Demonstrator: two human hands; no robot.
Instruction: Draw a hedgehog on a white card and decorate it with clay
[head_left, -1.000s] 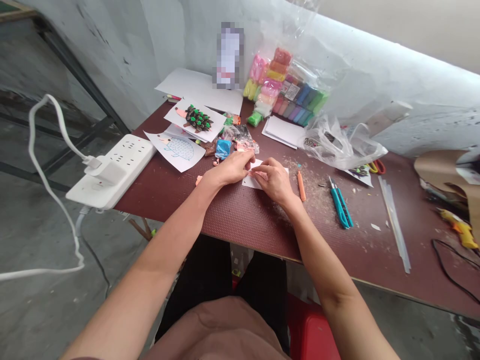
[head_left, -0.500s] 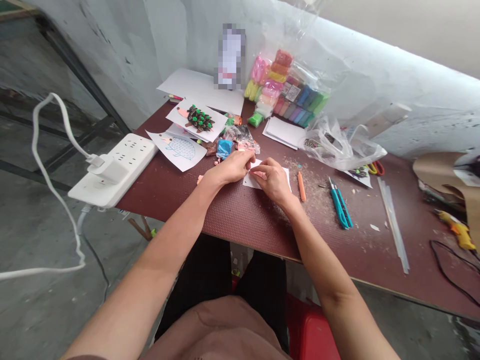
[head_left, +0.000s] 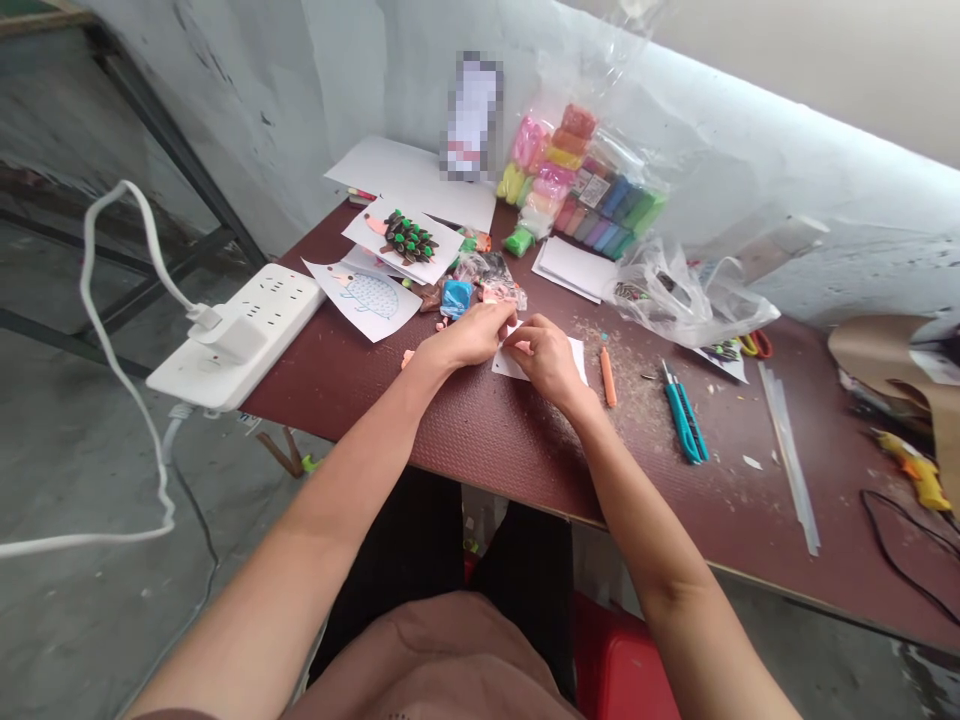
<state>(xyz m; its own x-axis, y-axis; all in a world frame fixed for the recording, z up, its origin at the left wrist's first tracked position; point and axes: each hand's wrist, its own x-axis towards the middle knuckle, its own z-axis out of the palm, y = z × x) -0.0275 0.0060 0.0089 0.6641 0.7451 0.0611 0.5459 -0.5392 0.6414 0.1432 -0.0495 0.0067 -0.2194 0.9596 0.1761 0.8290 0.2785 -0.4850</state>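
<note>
My left hand (head_left: 484, 333) is closed, fingers bent down over the left edge of a small white paper (head_left: 576, 355). Above the same paper, my right hand (head_left: 545, 355) pinches with thumb and forefinger, its fingertips close to those of the left. Whatever lies between the fingers is too small to make out. Just beyond the left hand sit a blue packet (head_left: 456, 298) and a clear bag with pink clay (head_left: 504, 292). An orange pen-like stick (head_left: 607, 377) lies right of the paper.
A white power strip (head_left: 240, 340) sits at the table's left edge, beside hedgehog pictures (head_left: 367, 300). Bagged coloured clay (head_left: 577, 190) leans at the back. Rightward are a teal cutter (head_left: 684, 415), clear sticks (head_left: 789, 460), a plastic bag (head_left: 675, 295) and a yellow glue gun (head_left: 919, 470).
The whole view has shifted slightly, so things on the table appear a little further right. Both hands stay over the paper, nearly unchanged in pose.
</note>
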